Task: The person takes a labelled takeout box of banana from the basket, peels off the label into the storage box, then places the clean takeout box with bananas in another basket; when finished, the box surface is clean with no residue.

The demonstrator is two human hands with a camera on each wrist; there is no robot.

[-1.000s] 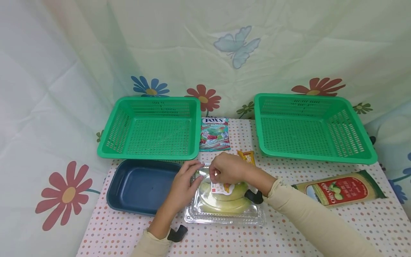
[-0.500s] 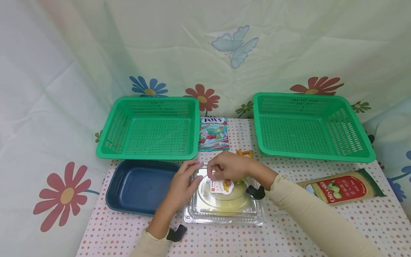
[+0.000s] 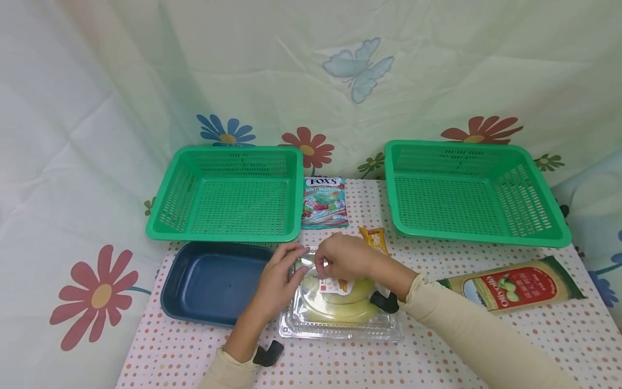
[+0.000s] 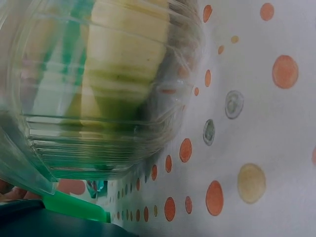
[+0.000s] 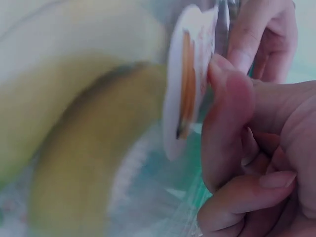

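Note:
A clear plastic clamshell box point(image 3: 340, 327) with yellow-green bananas point(image 5: 94, 133) inside lies on the dotted tablecloth. On its lid is a white label point(image 3: 335, 285) with a banana picture. With fingers curled, my right hand point(image 3: 347, 258) pinches the label's edge between thumb and index finger; the right wrist view shows the fingertips point(image 5: 224, 79) there. My left hand point(image 3: 277, 278) rests on the box's left edge, its fingers extended over the far left corner. In the left wrist view the box's ribbed side point(image 4: 94, 143) fills much of the picture, and that hand is mostly hidden.
Green baskets stand at back left point(image 3: 223, 237) and back right point(image 3: 478, 237). A dark blue tub point(image 3: 223, 286) sits left of the box. A Fox's candy bag point(image 3: 324, 202), a small yellow packet point(image 3: 374, 239) and an Olivoilà pack point(image 3: 515, 284) lie around it.
The right hand shifts slightly at the label, its wrist turning a little and back. The left hand and the box stay in place.

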